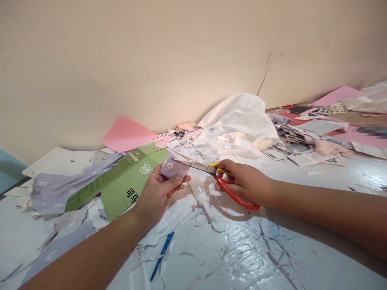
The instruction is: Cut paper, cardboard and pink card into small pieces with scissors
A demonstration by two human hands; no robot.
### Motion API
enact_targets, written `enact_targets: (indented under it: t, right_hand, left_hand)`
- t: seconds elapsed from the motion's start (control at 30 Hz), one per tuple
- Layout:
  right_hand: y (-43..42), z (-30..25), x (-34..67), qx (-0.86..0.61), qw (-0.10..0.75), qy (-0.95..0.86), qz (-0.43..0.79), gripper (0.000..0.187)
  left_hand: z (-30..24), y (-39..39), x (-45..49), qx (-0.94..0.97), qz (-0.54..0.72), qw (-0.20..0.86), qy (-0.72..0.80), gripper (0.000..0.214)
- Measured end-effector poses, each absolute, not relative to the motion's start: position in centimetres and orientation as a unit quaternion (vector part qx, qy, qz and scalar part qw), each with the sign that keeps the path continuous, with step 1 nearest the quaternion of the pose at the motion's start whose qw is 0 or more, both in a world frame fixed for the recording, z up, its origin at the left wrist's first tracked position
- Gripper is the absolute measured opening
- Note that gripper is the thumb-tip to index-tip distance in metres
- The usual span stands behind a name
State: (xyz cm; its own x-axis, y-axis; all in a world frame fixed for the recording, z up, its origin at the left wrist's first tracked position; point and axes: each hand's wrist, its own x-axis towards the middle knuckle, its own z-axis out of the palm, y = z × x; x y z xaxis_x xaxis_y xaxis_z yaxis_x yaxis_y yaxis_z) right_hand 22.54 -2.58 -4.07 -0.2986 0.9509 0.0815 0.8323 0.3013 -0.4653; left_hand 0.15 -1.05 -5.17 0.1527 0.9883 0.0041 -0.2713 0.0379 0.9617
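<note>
My left hand (163,187) pinches a small lilac piece (177,166) with a white flower print; whether it is cloth or paper I cannot tell. In my right hand (242,179) is a pair of scissors (234,196) with red handles. Their metal blades reach left to the upper edge of the lilac piece, nearly closed. Something slim and yellow (223,170) also shows by the right fingers. Just below the blades, a clear bottle with a pointed nozzle (199,191) lies on the white table (242,257).
A green box card (121,181) and lilac flowered cloth (51,191) lie at left. Pink paper (128,135) leans against the wall. White sheeting (238,112) and scraps are heaped at the back, layered pieces (302,139) to the right. A blue strip (162,255) lies in front.
</note>
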Motion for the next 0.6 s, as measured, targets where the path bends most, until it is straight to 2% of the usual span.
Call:
enact_targets:
  t: [0.6]
  right_hand:
    - [-2.71, -3.91, 22.44, -0.559, 0.165, -0.797, 0.158, 0.038]
  left_hand:
    - [-5.22, -0.95, 0.14, 0.454, 0.517, 0.604, 0.403, 0.027]
